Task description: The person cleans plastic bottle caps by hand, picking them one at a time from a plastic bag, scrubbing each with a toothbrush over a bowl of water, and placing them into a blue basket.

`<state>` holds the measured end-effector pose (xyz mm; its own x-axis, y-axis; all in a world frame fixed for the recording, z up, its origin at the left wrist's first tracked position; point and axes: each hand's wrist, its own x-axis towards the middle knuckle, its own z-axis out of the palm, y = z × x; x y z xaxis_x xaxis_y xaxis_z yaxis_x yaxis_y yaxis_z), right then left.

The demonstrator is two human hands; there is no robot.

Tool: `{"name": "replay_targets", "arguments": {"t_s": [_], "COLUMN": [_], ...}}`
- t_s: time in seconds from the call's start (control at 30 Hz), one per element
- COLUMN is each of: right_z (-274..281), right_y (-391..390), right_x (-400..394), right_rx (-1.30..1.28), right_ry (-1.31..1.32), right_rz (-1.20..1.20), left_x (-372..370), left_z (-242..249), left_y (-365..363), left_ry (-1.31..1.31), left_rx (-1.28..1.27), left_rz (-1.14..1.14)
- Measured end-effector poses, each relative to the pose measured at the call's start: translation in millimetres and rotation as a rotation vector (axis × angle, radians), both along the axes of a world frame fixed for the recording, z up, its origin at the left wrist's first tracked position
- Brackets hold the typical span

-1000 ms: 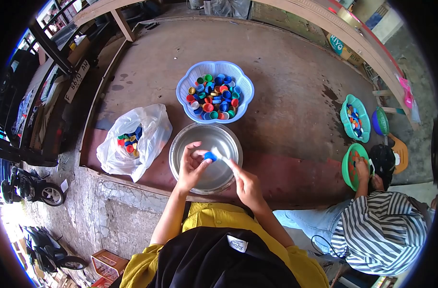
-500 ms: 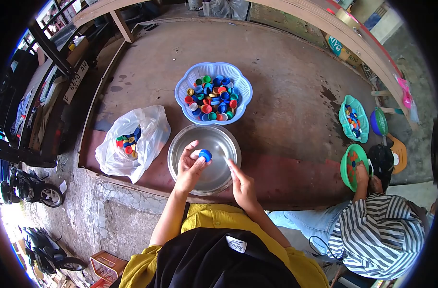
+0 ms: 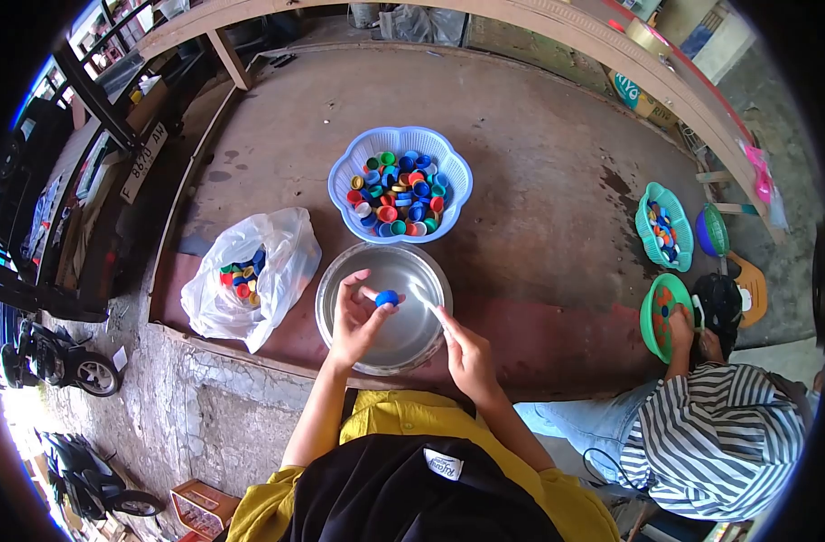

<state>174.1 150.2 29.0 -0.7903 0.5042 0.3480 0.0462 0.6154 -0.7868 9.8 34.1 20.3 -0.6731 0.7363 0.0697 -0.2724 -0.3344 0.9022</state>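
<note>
A round steel bowl (image 3: 410, 332), shiny and smooth, sits at the near edge of the worn brown table (image 3: 539, 163); whether it holds anything I cannot tell. Over it the left hand (image 3: 354, 316) pinches a small round blue cap (image 3: 387, 297) between thumb and fingertips. The right hand (image 3: 466, 350), at four o'clock from the cap, is closed narrowly around a thin pale tool (image 3: 428, 302) whose tip points toward the cap. At twelve o'clock from the bowl stands a scalloped, perforated blue plastic basket (image 3: 344, 172) heaped with mixed-colour caps. At nine o'clock lies a crumpled white plastic bag (image 3: 281, 262) holding more caps. Far at three o'clock another person's hand (image 3: 681, 318) rests in a green basket (image 3: 649, 318).
</note>
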Motion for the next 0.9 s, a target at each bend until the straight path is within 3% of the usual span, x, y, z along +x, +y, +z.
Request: {"name": "replay_targets", "arguments": {"t_s": [0.07, 0.1, 0.23, 0.37, 0.5, 0.6, 0.73, 0.9], "right_z": [9.7, 16.6, -3.0, 15.8, 4.2, 8.1, 9.0, 4.4], "right_y": [-3.4, -5.3, 5.1, -7.6, 3.1, -1.6, 4.2, 7.5], "right_x": [3.2, 5.4, -2.7, 8.4, 9.4, 11.5, 9.8, 6.3], "right_rx": [0.058, 0.091, 0.065, 0.125, 0.079, 0.186, 0.064, 0.214], "right_ry": [0.050, -0.055, -0.066, -0.159, -0.083, -0.074, -0.055, -0.168], "right_rz": [0.003, 0.046, -0.047, 0.066, -0.036, 0.062, -0.018, 0.014], "left_x": [2.2, 1.3, 4.8, 4.3, 5.7, 3.5, 3.7, 0.4], "left_z": [-2.2, -3.7, 3.6, 11.4, 12.5, 12.0, 14.5, 12.1], "left_y": [-3.2, -4.8, -4.1, -9.3, -9.2, -8.6, -8.9, -14.4], "left_ry": [0.080, 0.094, 0.229, 0.314, 0.340, 0.339, 0.352, 0.509], "left_rx": [-0.040, -0.056, -0.123, -0.209, -0.238, -0.230, -0.224, -0.313], "left_rz": [0.006, -0.005, -0.006, 0.005, -0.011, -0.010, -0.008, -0.040]}}
